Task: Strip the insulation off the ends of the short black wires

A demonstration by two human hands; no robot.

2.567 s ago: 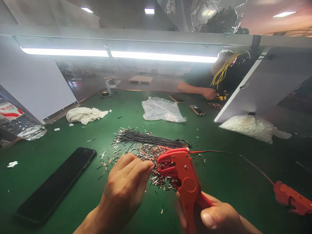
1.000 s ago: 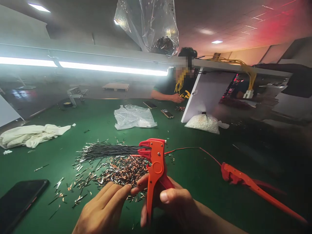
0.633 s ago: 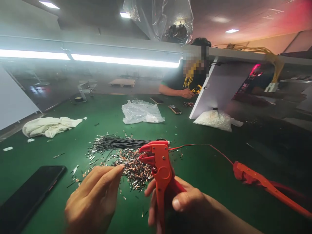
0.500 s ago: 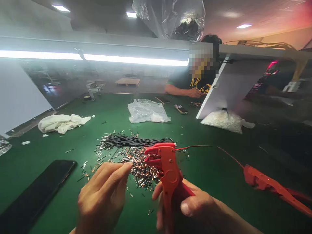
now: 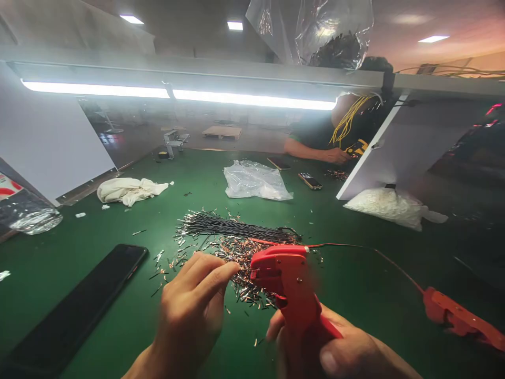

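Note:
My right hand (image 5: 339,350) grips the handles of a red wire stripper (image 5: 290,284), held upright with its jaws facing left. My left hand (image 5: 193,310) is pinched on a thin dark wire, its tip at the stripper's jaws. Behind the hands lies a bundle of black wires (image 5: 236,227) and a heap of stripped copper-coloured bits (image 5: 240,263) on the green table (image 5: 118,226).
A black phone (image 5: 79,310) lies at the left. A second red tool (image 5: 461,318) with a red wire lies at the right. Further back are a white cloth (image 5: 128,189), a clear plastic bag (image 5: 254,181), a white bag (image 5: 389,205), and another person's hand (image 5: 335,155) at work.
The view swung right and then back left. My left hand has come up to the stripper's jaws with the wire; my right hand keeps hold of the stripper.

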